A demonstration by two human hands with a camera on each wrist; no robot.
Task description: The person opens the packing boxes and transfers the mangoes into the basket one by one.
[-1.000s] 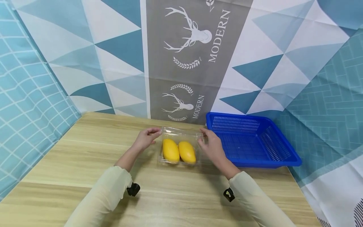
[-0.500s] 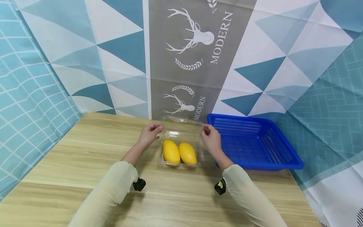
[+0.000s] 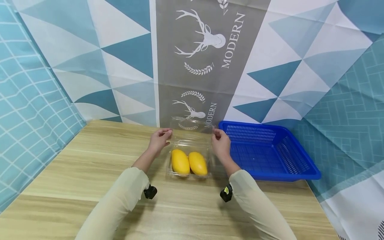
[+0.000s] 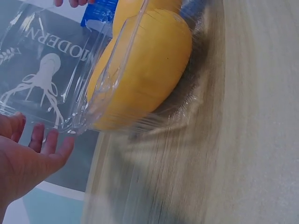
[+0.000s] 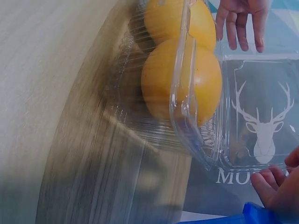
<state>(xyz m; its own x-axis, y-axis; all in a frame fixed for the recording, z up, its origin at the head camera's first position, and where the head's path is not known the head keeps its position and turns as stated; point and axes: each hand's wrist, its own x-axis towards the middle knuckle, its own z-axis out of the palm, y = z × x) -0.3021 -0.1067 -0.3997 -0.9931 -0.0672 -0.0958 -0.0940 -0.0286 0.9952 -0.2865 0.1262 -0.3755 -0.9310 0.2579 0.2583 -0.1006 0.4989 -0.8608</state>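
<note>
A clear plastic clamshell box stands on the table with its lid raised toward the wall. Inside the box lie two yellow mangoes, a left mango and a right mango, side by side. My left hand pinches the left edge of the lid, thumb and fingers meeting at the rim. On the other side, my right hand pinches the lid's right edge. Both wrist views show the lid standing open beyond the mangoes, with the left hand and the right hand at its side edges.
Right of the box stands a blue perforated basket, close to the right hand. The wooden table ends behind at a patterned cloth wall. Cloth hangings also enclose the left and right sides.
The lid has swung up and back toward the wall as both hands moved slightly away from me with it. The mangoes and the basket have stayed in place.
</note>
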